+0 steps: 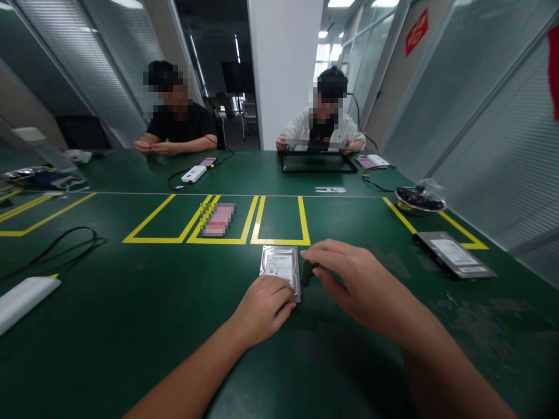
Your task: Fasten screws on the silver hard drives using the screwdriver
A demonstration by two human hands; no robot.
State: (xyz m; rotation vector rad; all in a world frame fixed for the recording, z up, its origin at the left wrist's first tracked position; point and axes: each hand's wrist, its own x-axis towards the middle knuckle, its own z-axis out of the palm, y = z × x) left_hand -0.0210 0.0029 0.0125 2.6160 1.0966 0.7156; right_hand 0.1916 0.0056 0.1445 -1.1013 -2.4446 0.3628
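Observation:
A silver hard drive (279, 265) with a white label lies flat on the green table (131, 326), just below the yellow taped boxes. My left hand (264, 308) rests on the drive's near end, fingers curled on it. My right hand (358, 285) hovers at the drive's right edge and pinches a small dark tool (307, 273) whose tip touches the table beside the drive.
A second drive (454, 254) lies at the right, a metal bowl (419, 201) of dark parts behind it. A white device (21, 299) and a black cable (65, 244) sit at the left. Two people sit across the table, one with a black frame (318, 170).

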